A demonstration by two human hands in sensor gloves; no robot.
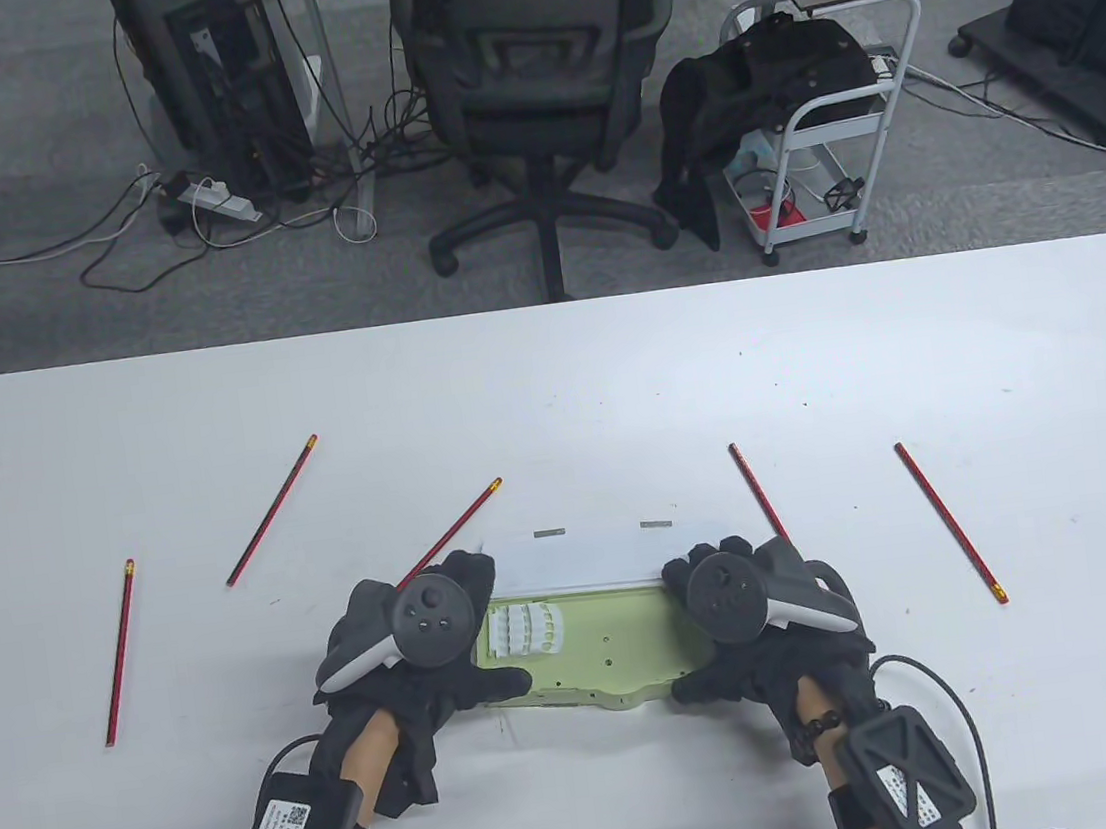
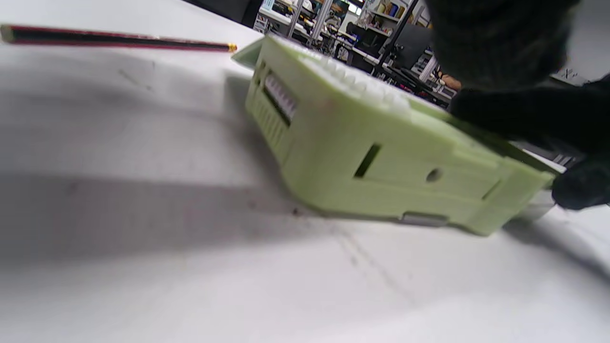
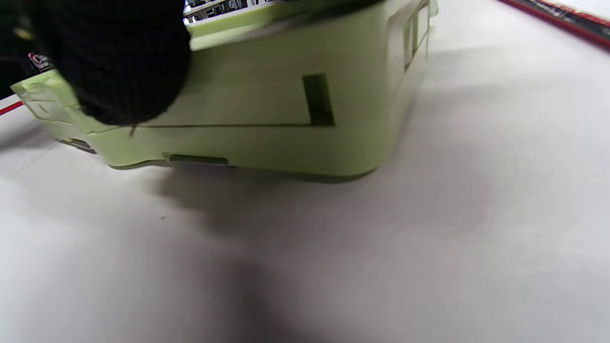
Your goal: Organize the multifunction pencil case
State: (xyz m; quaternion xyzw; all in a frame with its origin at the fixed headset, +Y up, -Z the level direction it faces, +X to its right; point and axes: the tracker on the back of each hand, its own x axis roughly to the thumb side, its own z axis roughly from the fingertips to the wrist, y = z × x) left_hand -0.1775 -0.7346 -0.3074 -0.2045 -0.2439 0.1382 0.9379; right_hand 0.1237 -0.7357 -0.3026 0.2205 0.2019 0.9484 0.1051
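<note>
Green pencil case (image 1: 597, 646) lying open at the table's (image 1: 549, 385) near edge, white lid (image 1: 596, 558) raised behind; left hand (image 1: 421, 652) gripping its left end, right hand (image 1: 754, 616) gripping its right end, thumbs on the front wall; 5 red pencils (image 1: 273, 510) scattered around

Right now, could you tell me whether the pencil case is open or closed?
Open. The pencil case shows its green interior and white holder rack, with the white lid swung back behind it.
</note>
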